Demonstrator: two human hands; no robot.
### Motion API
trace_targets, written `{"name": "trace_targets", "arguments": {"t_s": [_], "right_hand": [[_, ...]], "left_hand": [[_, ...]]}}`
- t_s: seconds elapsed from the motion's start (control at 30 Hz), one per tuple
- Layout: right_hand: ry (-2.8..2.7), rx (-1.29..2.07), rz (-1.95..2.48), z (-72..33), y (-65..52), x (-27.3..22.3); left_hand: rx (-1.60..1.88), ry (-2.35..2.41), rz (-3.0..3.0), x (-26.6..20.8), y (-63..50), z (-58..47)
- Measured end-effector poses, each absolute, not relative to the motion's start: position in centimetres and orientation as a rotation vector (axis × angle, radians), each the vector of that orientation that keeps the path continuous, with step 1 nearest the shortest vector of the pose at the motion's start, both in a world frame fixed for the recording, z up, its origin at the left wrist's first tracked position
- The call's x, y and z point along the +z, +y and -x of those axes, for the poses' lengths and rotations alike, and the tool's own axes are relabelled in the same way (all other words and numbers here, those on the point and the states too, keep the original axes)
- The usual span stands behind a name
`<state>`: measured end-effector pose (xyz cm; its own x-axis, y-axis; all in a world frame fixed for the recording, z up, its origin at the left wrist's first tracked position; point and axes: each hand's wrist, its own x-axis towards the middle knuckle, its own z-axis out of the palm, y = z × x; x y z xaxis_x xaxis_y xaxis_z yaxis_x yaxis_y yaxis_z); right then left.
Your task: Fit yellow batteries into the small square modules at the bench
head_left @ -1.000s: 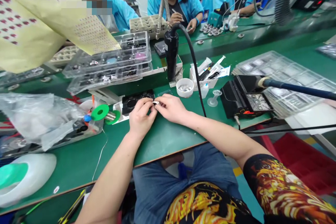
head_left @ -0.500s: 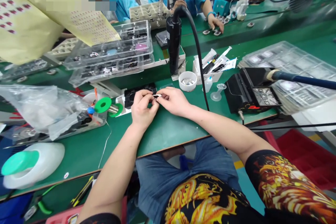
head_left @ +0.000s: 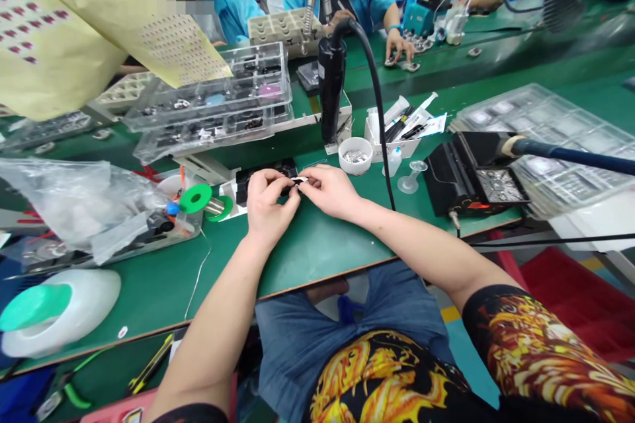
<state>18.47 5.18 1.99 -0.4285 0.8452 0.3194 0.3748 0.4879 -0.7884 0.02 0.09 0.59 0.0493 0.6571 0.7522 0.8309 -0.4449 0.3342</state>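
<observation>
No readable text, brand or number shows anywhere. The yellow sheets (head_left: 59, 33) at upper left carry rows of small red marks, too small to read as letters. The black soldering station (head_left: 476, 175) on the bench (head_left: 307, 251) has a panel, but its markings are blurred.

A dark green surface (head_left: 307, 251) carries a bright green solder spool (head_left: 195, 199), a white cup (head_left: 355, 154) and a black tool stand (head_left: 471, 175). Pale yellow sheets (head_left: 54, 46) dotted with small red marks hang above clear trays (head_left: 213, 106). The person's black sleeve (head_left: 540, 357) bears a gold-and-orange dragon print, over blue denim.
</observation>
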Motion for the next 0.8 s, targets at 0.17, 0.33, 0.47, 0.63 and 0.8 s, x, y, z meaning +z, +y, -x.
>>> {"name": "trace_targets", "arguments": {"t_s": [0.17, 0.33, 0.47, 0.63, 0.8], "right_hand": [[-2.043, 0.79, 1.003, -18.49, 4.96, 2.11], [-2.086, 0.78, 0.994, -18.58, 4.79, 2.32], [-2.114, 0.77, 0.988, -18.64, 4.67, 2.48], [-2.131, 0.779, 0.963, -18.6, 4.56, 2.36], [-2.134, 0.777, 0.951, -18.53, 4.54, 2.17]], "left_hand": [[-1.317, -1.581, 2.157, 0.3, 0.17, 0.1], [-1.326, -1.586, 2.176, 0.2, 0.11, -0.03], [-1.296, -1.603, 2.165, 0.17, 0.06, -0.11], [-1.327, -1.504, 2.19, 0.26, -0.05, -0.26], [-1.304, -1.507, 2.196, 0.05, 0.01, -0.05]]}}
